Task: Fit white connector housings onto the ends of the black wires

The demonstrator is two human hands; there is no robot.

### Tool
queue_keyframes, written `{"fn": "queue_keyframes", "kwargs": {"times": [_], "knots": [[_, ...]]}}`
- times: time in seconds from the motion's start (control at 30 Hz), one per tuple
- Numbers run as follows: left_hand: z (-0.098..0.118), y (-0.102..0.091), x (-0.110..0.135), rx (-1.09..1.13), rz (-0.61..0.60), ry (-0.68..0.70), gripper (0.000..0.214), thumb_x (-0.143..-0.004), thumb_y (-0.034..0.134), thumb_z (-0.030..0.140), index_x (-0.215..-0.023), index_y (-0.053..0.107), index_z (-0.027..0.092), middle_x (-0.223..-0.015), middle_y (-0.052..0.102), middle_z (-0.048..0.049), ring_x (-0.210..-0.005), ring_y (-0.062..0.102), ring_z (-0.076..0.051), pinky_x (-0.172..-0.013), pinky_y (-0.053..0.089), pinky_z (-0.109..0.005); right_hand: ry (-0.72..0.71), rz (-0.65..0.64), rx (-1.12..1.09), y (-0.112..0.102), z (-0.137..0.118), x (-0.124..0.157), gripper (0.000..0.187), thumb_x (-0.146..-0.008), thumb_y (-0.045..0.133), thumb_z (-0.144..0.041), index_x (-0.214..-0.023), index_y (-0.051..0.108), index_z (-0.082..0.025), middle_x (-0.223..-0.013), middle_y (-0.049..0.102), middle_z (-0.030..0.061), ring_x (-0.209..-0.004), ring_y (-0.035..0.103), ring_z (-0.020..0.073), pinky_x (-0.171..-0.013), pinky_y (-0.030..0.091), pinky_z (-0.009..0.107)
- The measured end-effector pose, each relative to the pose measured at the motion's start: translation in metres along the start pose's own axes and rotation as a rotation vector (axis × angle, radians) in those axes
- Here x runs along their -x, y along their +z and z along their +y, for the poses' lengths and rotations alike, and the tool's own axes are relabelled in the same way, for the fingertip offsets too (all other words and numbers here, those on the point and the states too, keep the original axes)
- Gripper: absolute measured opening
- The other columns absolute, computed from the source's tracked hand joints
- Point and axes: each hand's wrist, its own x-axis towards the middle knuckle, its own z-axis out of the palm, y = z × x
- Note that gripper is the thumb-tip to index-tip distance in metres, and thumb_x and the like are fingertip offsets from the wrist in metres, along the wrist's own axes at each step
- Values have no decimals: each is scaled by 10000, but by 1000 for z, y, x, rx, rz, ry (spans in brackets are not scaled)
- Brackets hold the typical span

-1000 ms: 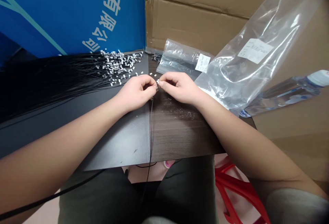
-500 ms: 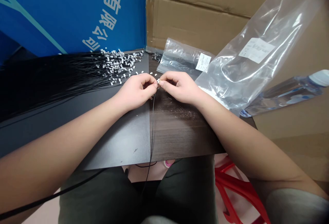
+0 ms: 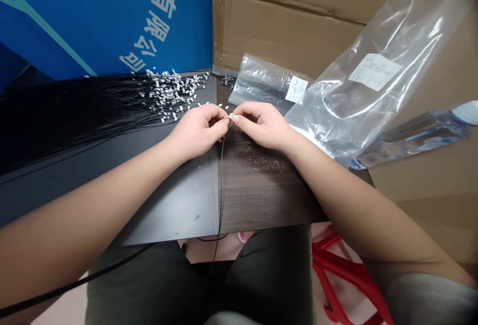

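Dark tabletop, black cable hanging straight down, both hands' fingers pinched at top

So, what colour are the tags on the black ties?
The tags are white; the head view shows them best.

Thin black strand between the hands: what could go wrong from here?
The thin black strand, running down from between the left hand and right hand, drops past the table edge and could snag on the person's lap. The loose white tags lie close to the left hand, so a slip might scatter them.
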Motion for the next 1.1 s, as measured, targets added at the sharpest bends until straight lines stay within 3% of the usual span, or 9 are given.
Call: {"fn": "queue_keyframes", "kwargs": {"times": [0.33,1.1], "knots": [[1,-1,0,-40,31,68,186,-915,604,328,-843,705,190,-838,739,-43,-862,677,-220,-861,530,-372,-17,-15,-10,1,3,-1,251,-991,585,-397,-874,670,-193,-826,670,19,-766,536,175,-729,401,330],[0,0,-1,-127,32,164,165,-893,580,296,-817,685,193,-873,708,-47,-895,650,-228,-887,502,-378,-55,-70,56,-4,-3,-3,211,-974,557,-305,-869,698,-188,-850,698,25,-809,588,194,-772,415,337]]}}
